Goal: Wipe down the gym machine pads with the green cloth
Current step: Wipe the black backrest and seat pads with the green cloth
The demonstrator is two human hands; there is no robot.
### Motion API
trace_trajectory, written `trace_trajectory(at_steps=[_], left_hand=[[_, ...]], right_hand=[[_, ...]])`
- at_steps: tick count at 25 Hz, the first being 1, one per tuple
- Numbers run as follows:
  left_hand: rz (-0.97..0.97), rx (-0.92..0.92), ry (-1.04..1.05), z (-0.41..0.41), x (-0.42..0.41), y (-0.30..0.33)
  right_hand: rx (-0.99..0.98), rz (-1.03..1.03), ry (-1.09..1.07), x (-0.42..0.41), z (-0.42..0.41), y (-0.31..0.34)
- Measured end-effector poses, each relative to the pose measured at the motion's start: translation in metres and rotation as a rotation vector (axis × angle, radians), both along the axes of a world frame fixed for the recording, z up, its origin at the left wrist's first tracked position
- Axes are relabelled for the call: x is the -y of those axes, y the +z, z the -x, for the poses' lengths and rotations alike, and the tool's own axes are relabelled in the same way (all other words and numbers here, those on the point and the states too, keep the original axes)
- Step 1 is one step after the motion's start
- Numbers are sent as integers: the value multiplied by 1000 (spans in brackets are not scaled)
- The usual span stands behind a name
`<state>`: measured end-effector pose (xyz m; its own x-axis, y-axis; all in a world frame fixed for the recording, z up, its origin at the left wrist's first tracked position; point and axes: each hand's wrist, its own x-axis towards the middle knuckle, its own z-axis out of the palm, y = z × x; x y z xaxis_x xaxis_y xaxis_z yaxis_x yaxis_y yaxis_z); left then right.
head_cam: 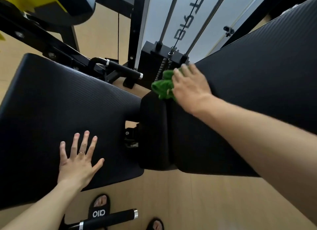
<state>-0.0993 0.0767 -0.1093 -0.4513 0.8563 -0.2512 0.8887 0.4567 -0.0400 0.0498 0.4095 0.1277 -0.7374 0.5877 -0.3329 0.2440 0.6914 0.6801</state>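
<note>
A black ribbed seat pad (56, 113) fills the left of the view. A long black back pad (267, 79) slopes up to the right, and a smaller smooth black pad (154, 132) sits between them. My right hand (190, 87) presses the crumpled green cloth (163, 87) onto the lower far corner of the back pad, with the cloth bunched under and left of my fingers. My left hand (79, 159) lies flat on the seat pad's near right part, fingers spread, holding nothing.
Behind the pads stand the weight stack (163, 61) with two guide rods and a cable. A black handle bar (123, 69) juts out at the back, another (109, 219) near my feet. My sandalled foot (99, 207) stands on the wooden floor. A yellow-and-black machine part (42, 8) is top left.
</note>
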Motion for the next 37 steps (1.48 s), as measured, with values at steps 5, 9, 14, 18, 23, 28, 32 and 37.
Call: trace_trajectory(at_steps=[5, 9, 14, 18, 23, 28, 32, 37], left_hand=[[-81, -113, -5, -10, -1, 3], [-59, -91, 43, -13, -1, 9], [-112, -87, 62, -12, -1, 4], [-164, -91, 57, -12, -2, -1], [-155, -58, 79, -14, -2, 6], [-170, -37, 89, -12, -3, 5], [-235, -35, 81, -11, -4, -1], [-222, -8, 82, -13, -2, 5]], right_hand=[[-39, 88, -102, 45, -27, -22], [145, 206, 10, 138, -72, -19], [143, 123, 60, 86, -34, -29], [144, 10, -84, 40, 1, -45], [161, 127, -72, 122, -49, -33], [202, 154, 40, 97, -39, -30], [135, -9, -116, 18, 21, -47], [109, 79, -102, 73, -12, -45]])
